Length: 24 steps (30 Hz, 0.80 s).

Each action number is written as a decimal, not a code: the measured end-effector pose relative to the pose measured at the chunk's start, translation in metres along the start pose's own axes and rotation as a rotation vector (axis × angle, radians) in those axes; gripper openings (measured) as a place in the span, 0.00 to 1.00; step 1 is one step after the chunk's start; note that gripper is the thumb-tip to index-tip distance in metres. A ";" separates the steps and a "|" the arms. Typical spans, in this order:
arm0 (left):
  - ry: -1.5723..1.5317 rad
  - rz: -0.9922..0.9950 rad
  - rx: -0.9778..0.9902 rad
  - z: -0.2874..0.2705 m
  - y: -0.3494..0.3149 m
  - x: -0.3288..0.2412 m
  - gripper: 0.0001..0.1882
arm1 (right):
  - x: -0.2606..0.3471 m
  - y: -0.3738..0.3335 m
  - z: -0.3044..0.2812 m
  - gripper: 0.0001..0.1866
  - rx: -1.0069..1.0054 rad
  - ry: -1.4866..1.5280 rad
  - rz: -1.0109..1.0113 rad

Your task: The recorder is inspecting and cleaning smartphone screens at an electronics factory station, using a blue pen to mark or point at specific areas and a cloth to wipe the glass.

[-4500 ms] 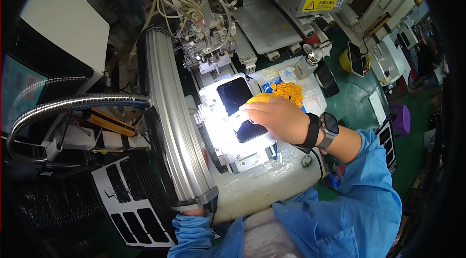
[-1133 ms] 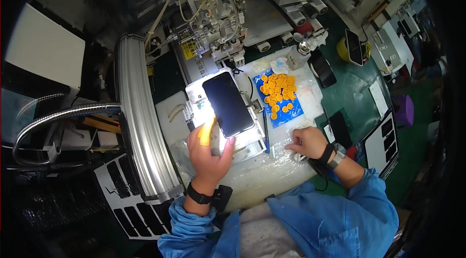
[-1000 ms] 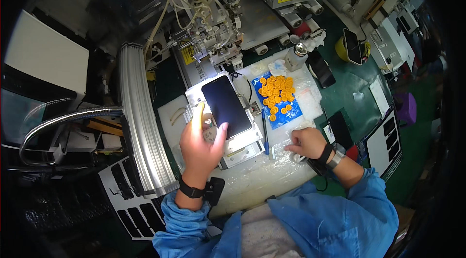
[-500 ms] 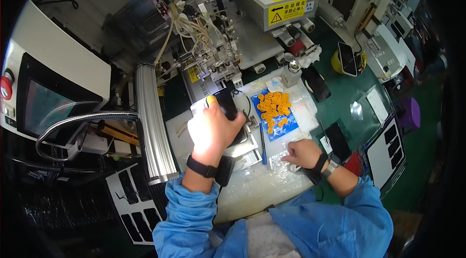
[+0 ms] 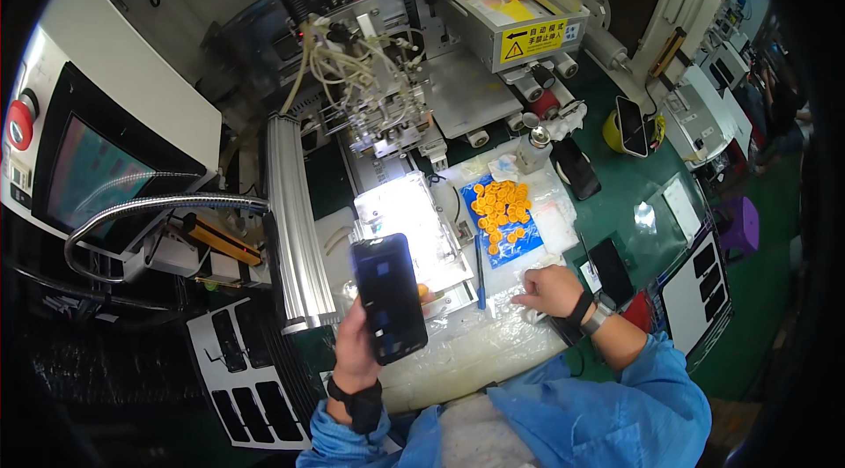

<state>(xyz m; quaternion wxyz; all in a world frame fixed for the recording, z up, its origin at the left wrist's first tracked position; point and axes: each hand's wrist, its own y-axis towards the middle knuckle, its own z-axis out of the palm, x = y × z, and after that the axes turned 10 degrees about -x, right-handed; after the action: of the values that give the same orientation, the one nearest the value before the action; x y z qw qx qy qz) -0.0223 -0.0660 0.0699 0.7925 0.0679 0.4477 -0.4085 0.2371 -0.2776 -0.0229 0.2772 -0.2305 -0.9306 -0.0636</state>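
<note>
My left hand (image 5: 353, 352) grips a dark smartphone (image 5: 389, 296) upright by its lower part, glossy black face toward me. Just beyond the phone lies the brightly lit metal fixture plate (image 5: 407, 217) of the machine, nothing resting on it. On the plastic-covered bench, my right hand (image 5: 554, 292) is closed, fingertips pinched together low over the surface; what is between them is too small to make out. Left of that hand lies a blue pen (image 5: 481, 274). Farther up, a heap of small orange finger cots (image 5: 502, 204) covers a blue sheet (image 5: 519, 243).
A machine head with tubes (image 5: 378, 98) stands beyond the fixture, beside a metal rail (image 5: 299, 221). At right are a dispenser bottle (image 5: 533, 149), a dark phone (image 5: 576, 167) and another phone (image 5: 611, 272). A screen panel (image 5: 106, 164) with a red button stands left.
My left hand has lifted the phone off the fixture plate and drawn it back toward me, turning its face up to view. My right hand has stayed nearly in place.
</note>
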 end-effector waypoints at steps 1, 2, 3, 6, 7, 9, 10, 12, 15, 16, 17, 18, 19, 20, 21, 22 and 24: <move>-0.150 -0.079 -0.057 -0.001 -0.011 0.005 0.37 | 0.001 0.000 0.000 0.21 0.003 0.003 0.002; -0.285 -0.089 -0.088 -0.012 -0.017 0.018 0.35 | 0.002 0.001 0.000 0.21 0.009 0.008 0.001; -0.344 -0.127 -0.098 -0.018 -0.024 0.028 0.32 | 0.003 0.001 0.000 0.21 0.013 0.004 -0.003; -0.200 -0.243 -0.218 -0.052 -0.043 0.058 0.24 | 0.009 0.004 0.001 0.21 0.053 -0.012 0.004; -0.212 -0.225 -0.238 -0.056 -0.048 0.056 0.24 | 0.009 0.004 0.002 0.21 0.050 -0.017 0.018; -0.125 -0.126 -0.303 -0.067 -0.062 0.045 0.14 | 0.010 0.006 0.005 0.21 0.052 -0.010 0.018; -0.106 -0.116 -0.395 -0.072 -0.068 0.032 0.11 | 0.010 0.004 0.004 0.21 0.046 -0.007 0.034; 0.037 0.039 -0.435 -0.092 -0.081 -0.002 0.10 | 0.009 0.001 0.005 0.21 0.017 0.001 0.051; 0.215 0.293 -0.707 -0.120 -0.108 -0.067 0.08 | 0.002 -0.006 0.006 0.20 -0.022 0.020 0.088; 0.298 0.387 -0.793 -0.137 -0.116 -0.088 0.08 | 0.001 -0.005 0.006 0.20 -0.020 0.020 0.084; 0.333 0.418 -0.836 -0.147 -0.118 -0.109 0.09 | 0.000 -0.007 0.006 0.19 -0.027 0.010 0.097; 0.350 0.448 -0.894 -0.172 -0.129 -0.129 0.10 | 0.001 -0.003 0.007 0.19 -0.029 0.015 0.079; 0.415 0.490 -0.978 -0.197 -0.132 -0.144 0.10 | -0.002 -0.003 0.009 0.19 -0.021 0.022 0.064; 0.427 0.479 -1.019 -0.226 -0.139 -0.158 0.11 | -0.003 -0.002 0.009 0.19 -0.016 0.032 0.073; 0.452 0.494 -1.075 -0.256 -0.148 -0.170 0.12 | -0.003 0.001 0.010 0.19 -0.010 0.046 0.080; 0.519 0.497 -1.126 -0.298 -0.158 -0.176 0.13 | -0.001 0.003 0.011 0.19 -0.008 0.041 0.075; 0.587 0.505 -1.174 -0.361 -0.171 -0.183 0.14 | 0.002 0.005 0.012 0.19 -0.009 0.041 0.065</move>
<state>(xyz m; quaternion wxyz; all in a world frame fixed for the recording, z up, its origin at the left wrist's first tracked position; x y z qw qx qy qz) -0.4279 0.1000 0.0415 0.6152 -0.1619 0.7601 0.1325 0.2325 -0.2697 -0.0317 0.2971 -0.2604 -0.9164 -0.0637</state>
